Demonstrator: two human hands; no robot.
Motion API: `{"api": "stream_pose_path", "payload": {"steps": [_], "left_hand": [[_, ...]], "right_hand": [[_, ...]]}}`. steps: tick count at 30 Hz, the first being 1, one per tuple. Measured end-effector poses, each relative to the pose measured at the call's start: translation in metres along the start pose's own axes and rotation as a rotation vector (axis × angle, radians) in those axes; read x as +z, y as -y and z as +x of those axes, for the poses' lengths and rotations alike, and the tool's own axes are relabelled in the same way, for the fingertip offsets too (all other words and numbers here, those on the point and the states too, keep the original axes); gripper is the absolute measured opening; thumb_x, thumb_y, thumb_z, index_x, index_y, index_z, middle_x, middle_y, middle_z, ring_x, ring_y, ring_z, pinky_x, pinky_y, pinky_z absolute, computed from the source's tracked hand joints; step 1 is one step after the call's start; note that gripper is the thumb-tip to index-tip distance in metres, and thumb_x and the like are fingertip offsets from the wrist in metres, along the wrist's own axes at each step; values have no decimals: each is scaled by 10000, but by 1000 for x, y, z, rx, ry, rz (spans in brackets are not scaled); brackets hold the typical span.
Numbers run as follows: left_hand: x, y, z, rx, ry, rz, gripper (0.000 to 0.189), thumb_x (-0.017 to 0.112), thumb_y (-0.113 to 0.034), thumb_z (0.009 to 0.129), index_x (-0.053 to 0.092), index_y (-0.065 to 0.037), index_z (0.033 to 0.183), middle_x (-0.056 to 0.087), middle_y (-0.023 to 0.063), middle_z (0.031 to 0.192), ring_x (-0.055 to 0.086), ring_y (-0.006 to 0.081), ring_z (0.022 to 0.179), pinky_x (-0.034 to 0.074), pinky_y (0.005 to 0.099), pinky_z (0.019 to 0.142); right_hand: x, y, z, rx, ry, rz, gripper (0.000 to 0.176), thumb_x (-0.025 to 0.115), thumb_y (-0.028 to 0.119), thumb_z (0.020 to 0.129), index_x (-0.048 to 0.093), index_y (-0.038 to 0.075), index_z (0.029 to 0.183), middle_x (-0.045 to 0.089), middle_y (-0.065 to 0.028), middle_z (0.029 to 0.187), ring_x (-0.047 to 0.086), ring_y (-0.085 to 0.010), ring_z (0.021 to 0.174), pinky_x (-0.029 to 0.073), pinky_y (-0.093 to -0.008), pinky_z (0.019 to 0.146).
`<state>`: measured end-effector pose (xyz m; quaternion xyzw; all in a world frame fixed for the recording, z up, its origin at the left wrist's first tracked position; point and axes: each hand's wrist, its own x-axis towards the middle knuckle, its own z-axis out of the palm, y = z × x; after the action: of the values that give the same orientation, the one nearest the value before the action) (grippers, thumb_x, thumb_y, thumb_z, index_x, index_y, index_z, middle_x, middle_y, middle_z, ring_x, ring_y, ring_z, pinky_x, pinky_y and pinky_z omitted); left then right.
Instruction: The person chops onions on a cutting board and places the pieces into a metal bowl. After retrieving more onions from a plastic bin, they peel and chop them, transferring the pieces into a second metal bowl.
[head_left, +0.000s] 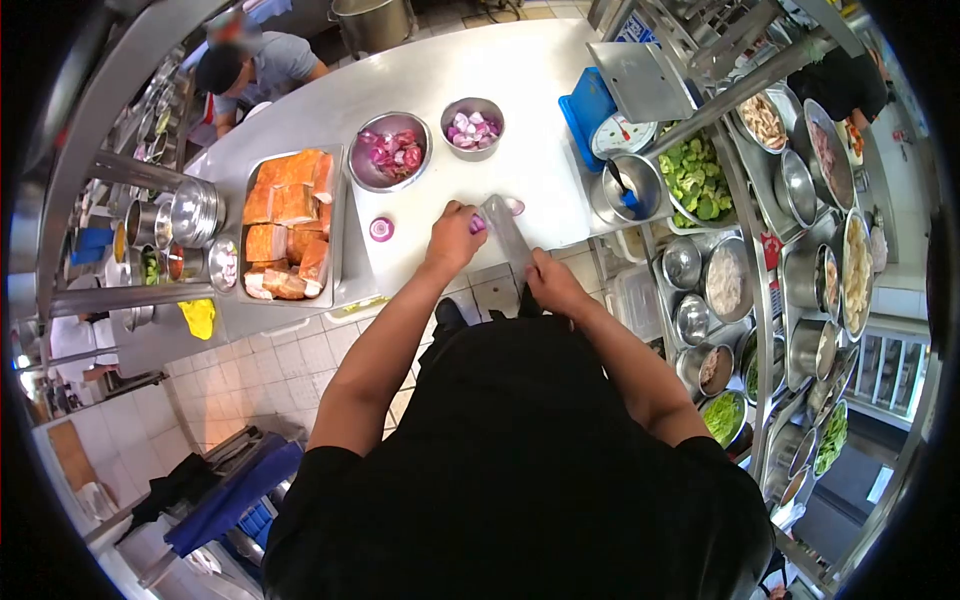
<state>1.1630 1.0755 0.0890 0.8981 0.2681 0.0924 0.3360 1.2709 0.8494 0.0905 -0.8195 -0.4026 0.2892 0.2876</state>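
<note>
My right hand (556, 283) is closed around the handle of a broad kitchen knife (509, 236), its blade pointing away from me over the white cutting board (420, 235). Left of the blade, my left hand (458, 238) has curled fingers pressing a piece of red onion (477, 224) on the board. A small onion slice (515, 205) lies just right of the blade's far end. Further left sits a halved red onion (381, 229), cut face up. Behind are a steel bowl of onion skins and pieces (391, 151) and another bowl of cut onion (472, 130).
A tray of meat blocks (290, 228) stands at the left. To the right are a kitchen scale (622, 132), a steel pot with a blue-handled utensil (628, 190) and broccoli (695, 178). Shelves hold several bowls. Another person (262, 72) is across the table.
</note>
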Motion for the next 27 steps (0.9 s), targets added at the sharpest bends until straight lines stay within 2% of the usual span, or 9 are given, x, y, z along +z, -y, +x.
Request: {"api": "stream_pose_path", "payload": {"steps": [5, 9, 12, 16, 18, 20, 24, 25, 27], "left_hand": [[-22, -9, 6, -68, 8, -186, 469, 889, -162, 798, 751, -20, 1224, 721, 183, 1109, 733, 310, 977, 591, 398, 889], [-64, -41, 51, -21, -153, -224, 450, 876, -177, 799, 758, -52, 1215, 702, 198, 1153, 711, 354, 971, 573, 436, 914], [-89, -45, 105, 201, -226, 6, 476, 872, -183, 821, 746, -48, 1259, 706, 209, 1231, 734, 338, 1034, 580, 428, 946], [-88, -32, 150, 72, -50, -130, 510, 864, -162, 817, 729, -58, 1298, 712, 211, 1255, 730, 337, 1100, 580, 426, 970], [-90, -36, 154, 101, -78, -161, 512, 849, -162, 829, 719, -61, 1314, 716, 218, 1262, 736, 323, 1076, 582, 423, 964], [-97, -49, 143, 177, -266, -98, 425, 813, -156, 864, 740, -67, 1273, 745, 201, 1213, 748, 294, 1014, 587, 405, 939], [-62, -59, 94, 87, -157, -257, 251, 765, -149, 912, 778, -68, 1149, 782, 146, 1092, 752, 287, 939, 588, 380, 888], [-41, -44, 87, 178, -25, -246, 253, 765, -160, 915, 774, -59, 1147, 780, 151, 1102, 751, 301, 941, 591, 393, 876], [-20, -49, 69, 109, 162, -95, 326, 754, -179, 920, 752, -60, 1223, 721, 179, 1236, 722, 344, 1059, 566, 434, 961]], "right_hand": [[11, 0, 4, 93, 116, 270, 233, 560, 245, 1068, 502, 19, 1058, 654, -289, 819, 660, -516, 796, 500, -583, 733], [-26, 30, -1, 153, 139, 396, 233, 562, 240, 1075, 489, 21, 1044, 621, -242, 781, 652, -403, 736, 506, -507, 700], [-38, 15, -3, 160, 88, 377, 224, 558, 221, 1081, 476, 17, 1037, 588, -202, 727, 610, -297, 643, 495, -457, 632], [-56, 5, -20, 170, -25, 482, 200, 550, 211, 1094, 490, 27, 1046, 557, -120, 660, 535, -202, 501, 458, -399, 507], [-66, 3, -33, 227, -45, 530, 180, 545, 205, 1101, 505, 34, 1061, 543, -85, 643, 504, -164, 466, 444, -372, 472], [-72, -6, -48, 252, -114, 630, 146, 531, 199, 1113, 531, 53, 1116, 540, -33, 652, 502, -115, 467, 433, -326, 447], [-76, -28, -72, 340, -191, 757, 126, 526, 186, 1117, 514, 68, 1157, 489, -1, 639, 465, -103, 461, 405, -301, 422], [-74, -33, -75, 350, -213, 768, 111, 521, 184, 1119, 499, 75, 1123, 467, 7, 635, 448, -102, 461, 402, -301, 415], [-69, -43, -77, 349, -228, 764, 111, 521, 184, 1118, 494, 77, 1107, 465, 6, 633, 451, -104, 463, 407, -304, 415]]}}
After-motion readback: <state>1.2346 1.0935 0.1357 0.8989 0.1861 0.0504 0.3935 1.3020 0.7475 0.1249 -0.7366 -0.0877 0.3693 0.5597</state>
